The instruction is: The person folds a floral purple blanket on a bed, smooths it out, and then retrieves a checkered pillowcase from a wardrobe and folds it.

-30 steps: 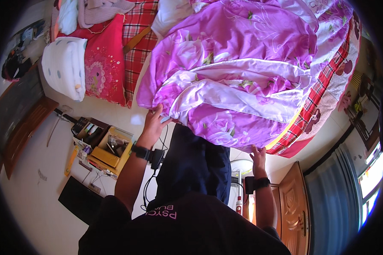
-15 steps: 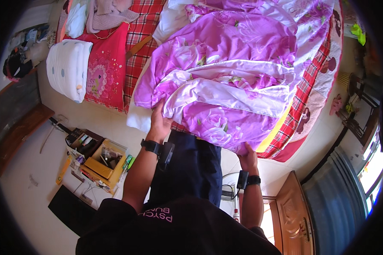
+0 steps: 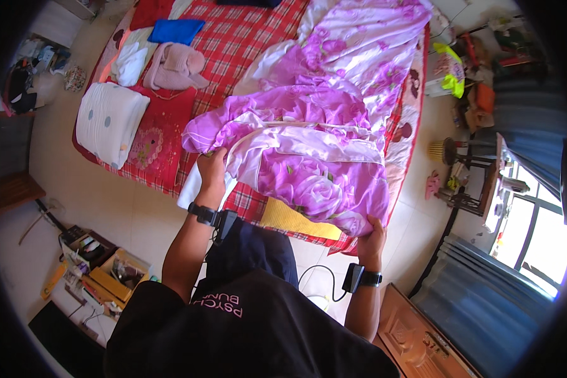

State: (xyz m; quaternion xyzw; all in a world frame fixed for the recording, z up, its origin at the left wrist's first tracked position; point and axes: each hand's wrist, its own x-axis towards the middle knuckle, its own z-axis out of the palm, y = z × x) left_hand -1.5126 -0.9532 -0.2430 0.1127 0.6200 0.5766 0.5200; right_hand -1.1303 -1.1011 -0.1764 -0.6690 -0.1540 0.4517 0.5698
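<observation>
A purple and white floral duvet cover spreads across the right part of the bed, its near end lifted and folded in loose creases. My left hand is closed on its near left corner. The near right corner is gripped by my right hand, thumb on top. Between the hands a pale satin band crosses the fabric. Under the raised edge lies a yellow textured cloth on the red plaid bed sheet. A white layer shows by my left hand.
On the bed's left lie a rolled white quilt, a pink knit garment and a blue folded cloth. A cluttered desk stands at lower left. Right are a wooden door, a blue curtain and a window.
The view has shifted, showing more of the bed and window. Both hands keep their hold, and the near end of the duvet cover is raised, exposing more of the yellow cloth.
</observation>
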